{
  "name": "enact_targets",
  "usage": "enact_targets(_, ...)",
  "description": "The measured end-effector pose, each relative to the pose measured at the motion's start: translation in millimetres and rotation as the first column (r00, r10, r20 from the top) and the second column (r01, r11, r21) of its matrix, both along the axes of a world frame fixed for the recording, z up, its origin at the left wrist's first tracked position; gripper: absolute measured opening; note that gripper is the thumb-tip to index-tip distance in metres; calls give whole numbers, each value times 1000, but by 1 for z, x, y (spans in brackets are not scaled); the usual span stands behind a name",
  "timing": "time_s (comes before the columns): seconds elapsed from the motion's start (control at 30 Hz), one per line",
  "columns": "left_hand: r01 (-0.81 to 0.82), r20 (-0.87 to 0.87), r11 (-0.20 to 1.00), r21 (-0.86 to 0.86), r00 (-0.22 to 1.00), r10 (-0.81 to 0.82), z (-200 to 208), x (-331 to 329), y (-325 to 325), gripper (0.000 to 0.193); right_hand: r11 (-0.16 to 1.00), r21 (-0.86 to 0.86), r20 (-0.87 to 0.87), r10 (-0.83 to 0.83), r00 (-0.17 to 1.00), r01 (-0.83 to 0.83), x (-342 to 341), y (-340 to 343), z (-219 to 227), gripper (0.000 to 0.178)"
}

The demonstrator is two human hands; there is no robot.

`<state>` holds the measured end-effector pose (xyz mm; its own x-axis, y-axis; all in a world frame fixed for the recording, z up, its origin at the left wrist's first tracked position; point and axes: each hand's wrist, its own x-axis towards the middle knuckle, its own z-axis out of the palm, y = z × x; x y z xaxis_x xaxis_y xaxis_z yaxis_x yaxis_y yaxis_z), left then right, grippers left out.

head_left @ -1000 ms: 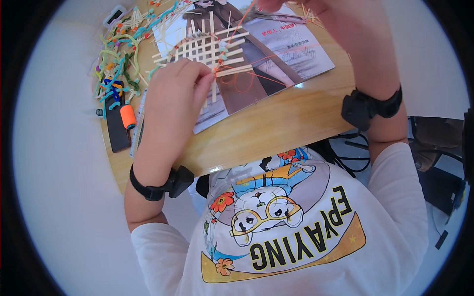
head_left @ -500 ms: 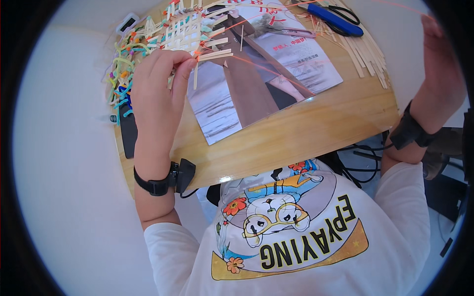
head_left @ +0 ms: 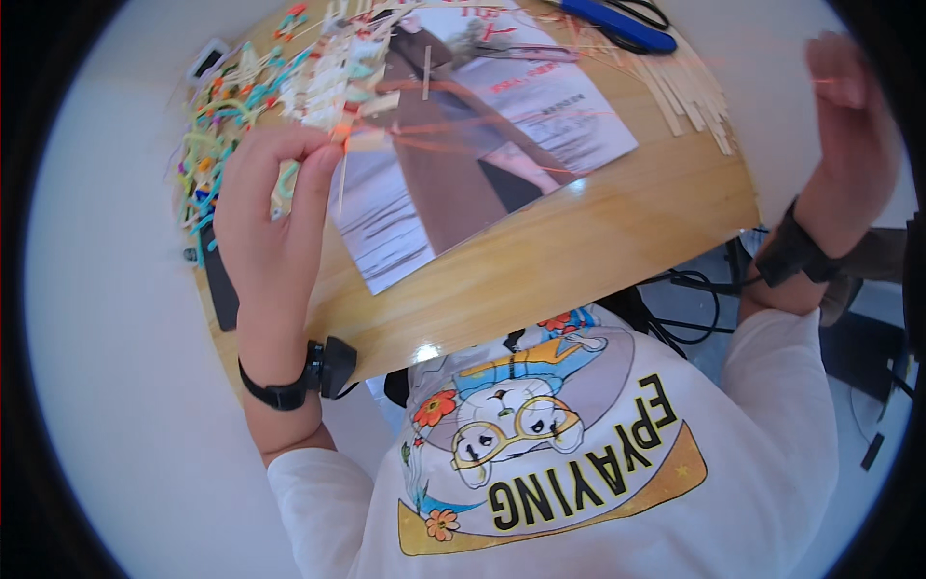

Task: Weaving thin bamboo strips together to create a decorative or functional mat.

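My left hand (head_left: 272,198) pinches the near corner of a lattice of thin pale wooden sticks (head_left: 362,72), where orange thread (head_left: 341,133) is wound around the stick ends. Strands of the same thread stretch rightward over a printed poster sheet (head_left: 415,183). Raised past the table's right edge, my right hand (head_left: 849,116) is closed on the thread, and a short length shows at its fingers. Motion blurs the thread and the near part of the lattice. Teal and white bits are tied along the lattice's right side.
Colourful pipe-cleaner pieces (head_left: 207,164) heap at the table's left edge, by a dark flat object (head_left: 220,280). Loose wooden sticks (head_left: 680,92) lie at the far right, beside a blue-and-black handled tool (head_left: 622,24). A pinkish slim tool (head_left: 531,53) rests on the poster.
The table and everything on it sit further left in the view. My right hand has come slightly lower, and the thread strands now hang differently across the poster. My left hand keeps its pinch.
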<state>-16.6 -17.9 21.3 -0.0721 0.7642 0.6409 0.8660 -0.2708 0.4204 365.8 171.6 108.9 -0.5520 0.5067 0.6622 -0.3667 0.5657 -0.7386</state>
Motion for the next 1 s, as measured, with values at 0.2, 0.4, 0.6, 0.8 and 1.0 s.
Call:
enact_targets(0.2,79,27,991,104,996,-82,1,10,-2,10,999,-49,521,32,853,-8,-35,12,-48,21)
enact_targets(0.4,52,21,990,131,998,-55,0,7,-2,10,867,-438,644,487,590,-238,-65,19,-94,22)
enact_targets(0.6,27,19,994,103,999,-30,-2,3,1,9,769,-476,614,638,465,-426,-29,29,-69,26)
enact_targets(0.8,-50,54,996,79,997,46,-1,-8,4,9,842,-304,431,539,724,-446,5,40,-53,34)
enact_targets(1.0,-121,49,992,39,992,119,0,-24,7,9,923,-209,451,384,806,-323,20,49,-55,33)
